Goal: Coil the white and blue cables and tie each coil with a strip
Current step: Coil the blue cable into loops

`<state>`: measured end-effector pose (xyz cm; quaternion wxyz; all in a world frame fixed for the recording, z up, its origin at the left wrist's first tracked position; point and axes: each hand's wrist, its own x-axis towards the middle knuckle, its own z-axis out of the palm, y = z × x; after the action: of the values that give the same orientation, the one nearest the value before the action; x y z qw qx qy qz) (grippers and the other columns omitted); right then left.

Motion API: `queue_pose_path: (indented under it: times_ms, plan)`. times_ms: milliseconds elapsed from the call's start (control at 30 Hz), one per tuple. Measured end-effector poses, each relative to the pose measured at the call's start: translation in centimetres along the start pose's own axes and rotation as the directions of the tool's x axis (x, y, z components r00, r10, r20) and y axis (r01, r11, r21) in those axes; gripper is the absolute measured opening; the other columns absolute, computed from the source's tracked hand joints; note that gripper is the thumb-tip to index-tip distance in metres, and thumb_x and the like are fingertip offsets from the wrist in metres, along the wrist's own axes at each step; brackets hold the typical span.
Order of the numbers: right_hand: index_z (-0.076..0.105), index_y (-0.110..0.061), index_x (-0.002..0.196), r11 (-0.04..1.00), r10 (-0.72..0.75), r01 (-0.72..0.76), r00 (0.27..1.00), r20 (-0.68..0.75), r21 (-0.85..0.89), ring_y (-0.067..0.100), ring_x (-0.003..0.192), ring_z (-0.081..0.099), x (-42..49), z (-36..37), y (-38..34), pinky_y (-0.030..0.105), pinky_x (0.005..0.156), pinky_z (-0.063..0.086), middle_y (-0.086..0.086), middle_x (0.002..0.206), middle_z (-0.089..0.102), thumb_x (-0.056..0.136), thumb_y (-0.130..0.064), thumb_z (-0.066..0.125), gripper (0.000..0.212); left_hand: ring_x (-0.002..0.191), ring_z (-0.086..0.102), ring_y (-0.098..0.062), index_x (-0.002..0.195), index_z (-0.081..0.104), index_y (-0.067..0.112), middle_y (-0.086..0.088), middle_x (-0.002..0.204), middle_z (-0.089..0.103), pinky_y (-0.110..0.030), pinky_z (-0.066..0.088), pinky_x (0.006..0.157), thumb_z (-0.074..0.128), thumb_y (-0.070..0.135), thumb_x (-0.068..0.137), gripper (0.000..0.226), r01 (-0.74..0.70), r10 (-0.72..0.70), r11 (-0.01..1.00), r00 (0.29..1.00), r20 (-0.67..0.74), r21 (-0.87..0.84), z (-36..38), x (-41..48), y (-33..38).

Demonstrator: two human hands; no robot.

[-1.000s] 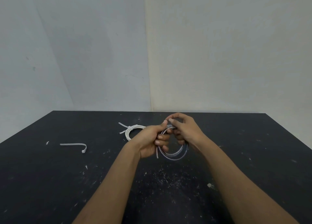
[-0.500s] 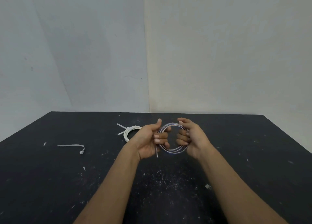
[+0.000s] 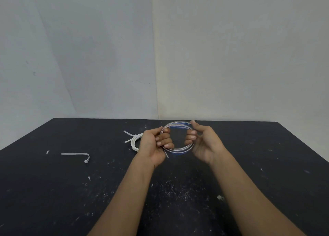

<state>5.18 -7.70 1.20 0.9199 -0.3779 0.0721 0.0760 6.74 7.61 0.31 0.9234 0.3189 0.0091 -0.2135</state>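
Blue coil (image 3: 179, 149): being held above table (image 3: 53, 191).
Left hand (image 3: 153, 145): fingers curling round coil's left side.
Right hand (image 3: 204, 145): fingers curling round its right side.
White coil (image 3: 133, 144): lying tied, just beside left hand.
Strip (image 3: 74, 154): lying loose, further left.

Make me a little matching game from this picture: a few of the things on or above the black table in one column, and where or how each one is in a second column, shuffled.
Things
1. blue coil
2. white coil
3. loose strip

States
A. lies alone on the table, far to the left
B. held up off the table between the left hand and the right hand
C. lies on the table, tied, just beyond the left hand

Pairs: 1-B, 2-C, 3-A
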Motion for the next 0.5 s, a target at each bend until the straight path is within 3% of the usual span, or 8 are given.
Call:
queue_pose_path:
  times_ms: [67, 100, 200, 267, 500]
  plan:
    - [0.049, -0.018, 0.09, 0.999, -0.028, 0.028, 1.0, -0.008, 0.023, 0.012, 0.044, 0.043, -0.05, 0.29, 0.27, 0.028, 0.056, 0.047, -0.004, 0.05, 0.039, 0.101, -0.019, 0.048, 0.011, 0.029, 0.021, -0.006, 0.067, 0.046, 0.011, 0.009, 0.039, 0.023, -0.019, 0.022, 0.035, 0.034, 0.017, 0.098, 0.035, -0.038, 0.038, 0.998, 0.999, -0.014, -0.056, 0.31, 0.34, -0.61]
    - [0.048, -0.019, 0.09, 0.997, -0.038, 0.038, 0.999, 0.001, 0.066, 0.012, 0.043, 0.044, -0.09, 0.31, 0.48, 0.029, 0.055, 0.049, -0.004, 0.049, 0.039, 0.102, -0.019, 0.047, 0.012, 0.029, 0.022, -0.006, 0.067, 0.046, 0.011, 0.008, 0.039, 0.024, -0.019, 0.021, 0.034, 0.034, 0.018, 0.099, 0.035, -0.045, 0.045, 0.996, 0.999, -0.009, -0.082, 0.42, 0.47, -0.85]
    - [0.046, -0.022, 0.087, 0.984, -0.061, 0.061, 0.998, -0.008, 0.169, 0.008, 0.034, 0.03, -0.11, -0.05, 0.48, 0.017, 0.035, 0.028, -0.004, 0.048, 0.033, 0.103, -0.016, 0.044, 0.017, 0.031, 0.023, -0.006, 0.067, 0.049, 0.01, 0.008, 0.041, 0.024, -0.019, 0.024, 0.036, 0.038, 0.022, 0.1, 0.036, -0.023, 0.027, 0.997, 0.998, 0.048, -0.079, 0.54, 0.43, -1.04]
    - [0.045, -0.021, 0.086, 0.985, -0.048, 0.056, 0.997, -0.058, 0.162, 0.007, 0.031, 0.024, -0.1, -0.24, 0.14, 0.016, 0.034, 0.018, -0.004, 0.045, 0.03, 0.103, -0.011, 0.041, 0.02, 0.031, 0.023, -0.006, 0.067, 0.05, 0.008, 0.007, 0.04, 0.024, -0.02, 0.026, 0.038, 0.039, 0.029, 0.102, 0.042, -0.015, 0.016, 1.0, 0.998, 0.059, -0.023, 0.31, 0.22, -0.95]
    - [0.049, -0.016, 0.09, 0.996, -0.065, 0.071, 0.992, -0.105, 0.05, 0.008, 0.033, 0.022, 0.14, 0.29, 0.48, 0.017, 0.037, 0.025, -0.003, 0.045, 0.029, 0.1, -0.004, 0.035, 0.02, 0.029, 0.019, -0.005, 0.068, 0.048, 0.008, 0.008, 0.038, 0.023, -0.02, 0.022, 0.035, 0.029, 0.037, 0.104, 0.05, -0.052, 0.054, 0.997, 0.998, -0.024, 0.061, 0.54, 0.06, -0.6]
